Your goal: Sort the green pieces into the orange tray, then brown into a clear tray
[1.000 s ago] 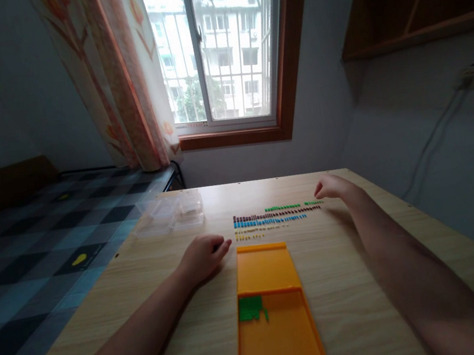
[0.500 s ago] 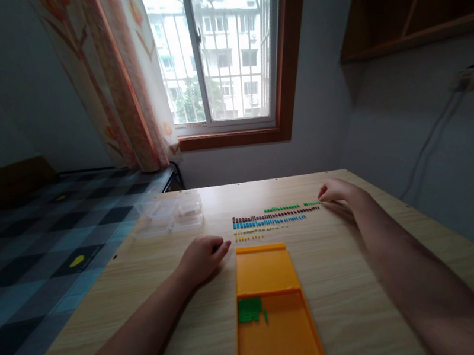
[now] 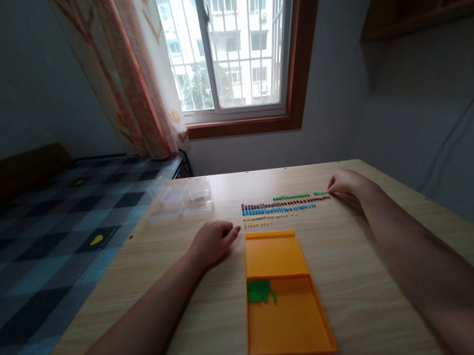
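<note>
My right hand [image 3: 346,182] is at the right end of a row of small green pieces [image 3: 292,197], thumb and fingertips pinched at the last one. Its fingers hide most of that piece. My left hand [image 3: 213,241] lies on the table left of the rows, its fingers curled and one digit pointing right, with nothing seen in it. Below the green row run rows of brown pieces [image 3: 286,204], blue pieces [image 3: 273,210] and yellow pieces [image 3: 256,225]. An open orange case [image 3: 294,327] lies nearer me, with green pieces [image 3: 258,291] packed at its upper left.
Clear plastic boxes [image 3: 180,199] stand at the table's back left. The wooden table [image 3: 358,290] reaches toward the wall below a window [image 3: 235,52]. A bed with a checked cover [image 3: 32,246] is on the left. A wooden shelf [image 3: 432,20] hangs at upper right.
My view has shifted, so the whole scene sits higher and farther right. Both hands keep nearly the same places relative to the rows.
</note>
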The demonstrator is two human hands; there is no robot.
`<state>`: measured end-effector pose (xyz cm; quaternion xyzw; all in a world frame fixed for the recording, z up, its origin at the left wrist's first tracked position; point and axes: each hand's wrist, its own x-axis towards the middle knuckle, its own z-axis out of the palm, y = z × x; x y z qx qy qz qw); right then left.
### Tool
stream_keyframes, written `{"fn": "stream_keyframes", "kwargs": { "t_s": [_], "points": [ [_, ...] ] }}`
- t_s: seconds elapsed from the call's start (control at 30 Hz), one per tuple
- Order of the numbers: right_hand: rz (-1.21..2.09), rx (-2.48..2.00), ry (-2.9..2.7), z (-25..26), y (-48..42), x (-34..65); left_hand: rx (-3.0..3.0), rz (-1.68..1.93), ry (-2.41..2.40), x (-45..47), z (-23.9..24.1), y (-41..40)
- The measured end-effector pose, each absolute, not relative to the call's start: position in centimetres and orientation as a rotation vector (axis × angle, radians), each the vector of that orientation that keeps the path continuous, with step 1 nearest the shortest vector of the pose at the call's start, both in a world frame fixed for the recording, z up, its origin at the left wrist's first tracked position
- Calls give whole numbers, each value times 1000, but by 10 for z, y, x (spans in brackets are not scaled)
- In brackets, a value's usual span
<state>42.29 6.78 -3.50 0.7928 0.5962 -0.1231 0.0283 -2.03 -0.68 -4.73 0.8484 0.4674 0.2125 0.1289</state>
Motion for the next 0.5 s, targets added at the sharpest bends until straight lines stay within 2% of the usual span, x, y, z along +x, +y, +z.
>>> {"fn": "stream_keyframes", "kwargs": {
  "t_s": [0.27, 0.5],
  "points": [
    [-246, 2540, 1922, -23, 53, 409, 2481, 637, 1346, -20, -49, -6],
    [-45, 2567, 2160, 53, 21, 378, 2485, 645, 1343, -20, -50, -7]
  ]
}}
